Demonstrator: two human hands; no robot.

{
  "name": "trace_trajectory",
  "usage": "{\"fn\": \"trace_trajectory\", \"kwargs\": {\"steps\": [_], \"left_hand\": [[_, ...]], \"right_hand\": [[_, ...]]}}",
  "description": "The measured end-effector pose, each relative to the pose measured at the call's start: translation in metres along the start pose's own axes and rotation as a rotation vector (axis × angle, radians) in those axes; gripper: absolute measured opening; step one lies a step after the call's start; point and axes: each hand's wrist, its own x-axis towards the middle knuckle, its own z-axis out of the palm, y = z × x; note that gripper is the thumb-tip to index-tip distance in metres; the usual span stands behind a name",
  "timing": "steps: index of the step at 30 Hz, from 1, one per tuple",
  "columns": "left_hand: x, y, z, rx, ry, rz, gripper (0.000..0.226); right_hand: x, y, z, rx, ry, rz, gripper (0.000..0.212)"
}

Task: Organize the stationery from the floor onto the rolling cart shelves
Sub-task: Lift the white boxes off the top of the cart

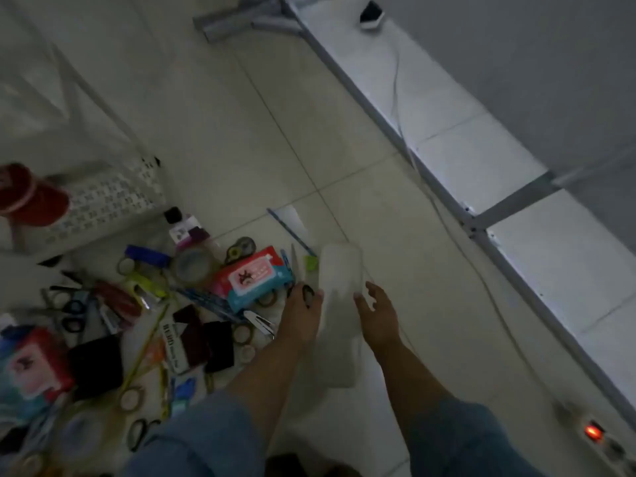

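Between my hands I hold up a long white case [340,280] with rounded ends, above the tiled floor. My left hand [303,315] grips its left edge. Black scissors [303,287] show right at those fingertips; whether the hand holds them too, I cannot tell. My right hand [377,311] is beside the case's right edge with its fingers spread and relaxed. A pile of stationery [155,304] covers the floor to the left: tape rolls, scissors, pens, black pouches and a pink-and-blue wipes pack [254,277]. The white perforated cart shelf [110,197] stands at the far left.
A red object [31,197] sits on the cart shelf. A grey metal table frame [481,218] runs along the right, with a white cable [447,215] trailing on the floor beside it. A power strip with a lit red switch [593,432] lies at the lower right.
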Motion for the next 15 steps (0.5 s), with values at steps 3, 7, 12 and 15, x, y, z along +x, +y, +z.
{"fn": "trace_trajectory", "kwargs": {"steps": [3,7,12,15], "left_hand": [[0.034,-0.026,0.021,0.034,-0.022,-0.105,0.056],[0.046,-0.041,0.034,0.071,-0.134,-0.181,0.052],[0.001,0.004,0.013,-0.081,-0.083,-0.121,0.041],[-0.051,0.067,-0.024,-0.124,-0.035,-0.047,0.04]], "right_hand": [[0.033,0.03,0.023,0.03,-0.014,0.067,0.049],[0.04,0.045,0.037,0.14,-0.038,0.09,0.046],[-0.005,-0.003,0.017,0.21,-0.024,0.019,0.044],[-0.048,-0.064,-0.013,0.237,-0.045,-0.013,0.044]]}}
